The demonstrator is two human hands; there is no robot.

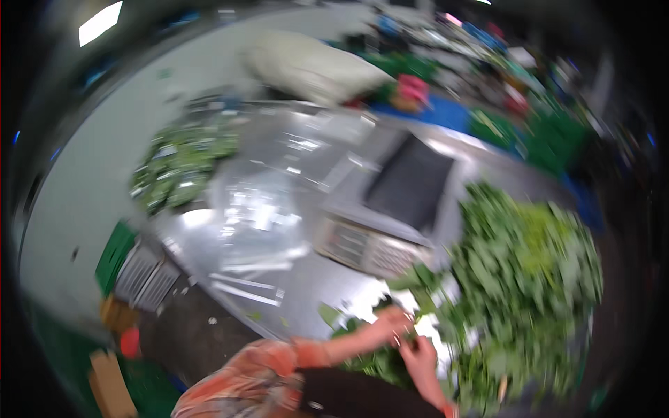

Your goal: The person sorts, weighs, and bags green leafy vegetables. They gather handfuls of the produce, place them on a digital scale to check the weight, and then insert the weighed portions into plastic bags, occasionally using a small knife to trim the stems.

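Observation:
My left hand [393, 325] and my right hand [420, 363] meet low in the head view, over the near edge of a metal table [308, 282]. Their fingers are closed close together around some leafy greens [408, 336]; motion blur hides the exact grip. Loose dark leaves [379, 361] lie beneath the left forearm. Right of the hands rises a large heap of leafy green vegetables [528, 271]. Just beyond them sits a digital scale [373, 248] with a keypad and a display, its platform bearing a dark flat sheet [410, 183].
Clear plastic bags [261, 209] are spread left of the scale, near thin white strips [245, 292]. Bagged greens [183, 162] are piled at the far left. A big white sack [313, 65] lies behind the table. Grey crates [143, 277] and a cardboard piece [112, 386] are at floor level, left.

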